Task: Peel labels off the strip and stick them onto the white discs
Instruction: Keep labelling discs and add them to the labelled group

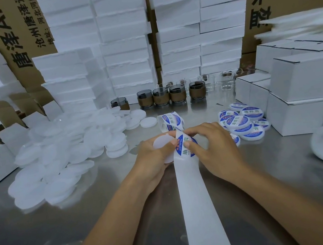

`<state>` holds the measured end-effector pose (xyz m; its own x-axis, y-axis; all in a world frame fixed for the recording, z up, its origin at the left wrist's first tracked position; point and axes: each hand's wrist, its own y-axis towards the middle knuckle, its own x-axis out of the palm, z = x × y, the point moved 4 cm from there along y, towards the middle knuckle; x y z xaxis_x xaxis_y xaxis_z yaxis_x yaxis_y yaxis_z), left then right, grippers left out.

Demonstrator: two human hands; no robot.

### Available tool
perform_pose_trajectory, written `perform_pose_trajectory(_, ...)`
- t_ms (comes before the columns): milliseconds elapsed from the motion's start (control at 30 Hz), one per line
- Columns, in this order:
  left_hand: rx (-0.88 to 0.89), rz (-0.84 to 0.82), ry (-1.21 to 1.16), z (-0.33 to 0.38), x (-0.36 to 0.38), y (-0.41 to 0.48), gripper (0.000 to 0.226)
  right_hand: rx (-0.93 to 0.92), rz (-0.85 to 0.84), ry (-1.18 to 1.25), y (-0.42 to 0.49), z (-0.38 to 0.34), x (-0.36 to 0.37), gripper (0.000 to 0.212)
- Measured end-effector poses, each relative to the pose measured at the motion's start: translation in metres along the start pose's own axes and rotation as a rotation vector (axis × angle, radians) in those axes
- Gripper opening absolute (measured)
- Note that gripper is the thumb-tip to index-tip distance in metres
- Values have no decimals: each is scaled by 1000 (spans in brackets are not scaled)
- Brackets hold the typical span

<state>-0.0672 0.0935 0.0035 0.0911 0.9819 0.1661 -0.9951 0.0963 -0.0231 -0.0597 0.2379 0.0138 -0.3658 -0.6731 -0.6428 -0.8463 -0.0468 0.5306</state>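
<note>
At the middle of the steel table (87, 220) the left hand (153, 155) has its fingers curled round a white disc (160, 142), thumb across the disc's near face, holding it tilted above the surface. The right hand (211, 146), touching it at its 3 o'clock, is bent in a pinch, thumb and forefinger closed on a blue-rimmed label (186, 146) where it sits on the strip (194, 198); whether the label has lifted off the backing cannot be told. From the hands the bare backing runs to 6 o'clock between the forearms and out of the frame, while the part with labels on it curls in a loose coil (172, 120) at 12 o'clock. A pile of blank discs (65, 151) spreads at 9 to 10 o'clock, and labelled discs (242, 123) lie heaped at 2 o'clock, just beside the white cartons (302, 98). Glass cups (160, 97) stand in a row at 12 o'clock, in front of stacked foam blocks (126, 42)
</note>
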Motion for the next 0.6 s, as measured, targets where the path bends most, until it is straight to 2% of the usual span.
perform_pose_trajectory(167,-8,-1,12,0,1,0,25,14,29,11,0,-1,-2,29)
perform_pose_trajectory(333,-8,39,-52,1,3,2,16,-9,100,51,-1,-3,-7,21)
perform_pose_trajectory(500,-20,57,-36,0,3,4,27,-64,122,62,-1,-8,-11,12)
perform_pose_trajectory(600,-19,59,-32,0,2,5,23,-93,106,61,-1,-11,-11,20)
